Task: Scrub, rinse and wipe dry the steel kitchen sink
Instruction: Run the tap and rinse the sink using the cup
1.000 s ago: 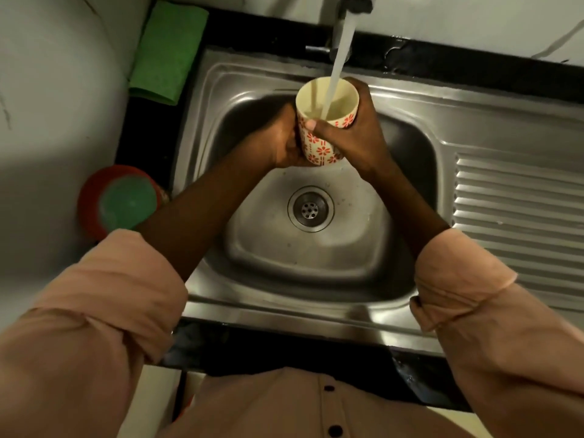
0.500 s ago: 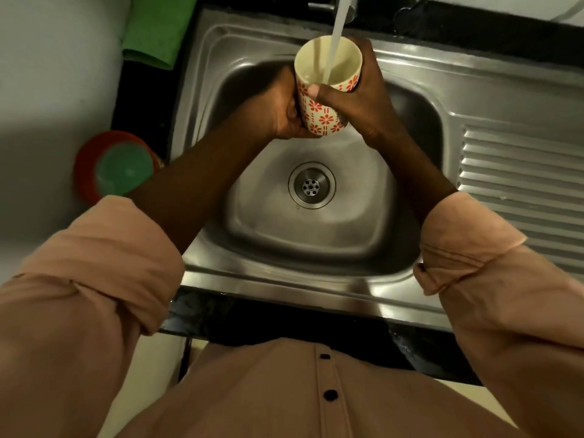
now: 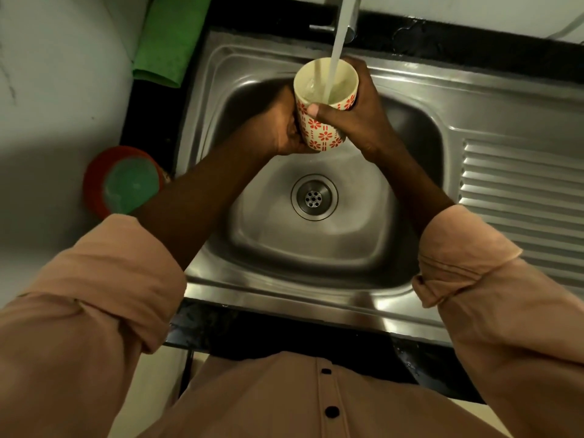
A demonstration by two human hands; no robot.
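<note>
Both the left hand [image 3: 286, 128] and right hand [image 3: 357, 118] gripped the cup [image 3: 322, 121] under the tap stream [image 3: 336, 55], above the sink [image 3: 316, 248]. It was filling fast; overflow could probably slick the grip, and it might slip onto the steel.

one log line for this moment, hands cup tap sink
left hand: grips cup | right hand: grips cup | tap: running into cup | sink: cup above basin

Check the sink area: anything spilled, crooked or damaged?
Nothing stands out. Both hands, left and right, hold the cup upright under the tap's stream, over the sink. The green cloth lies on the counter at the far left.
</note>
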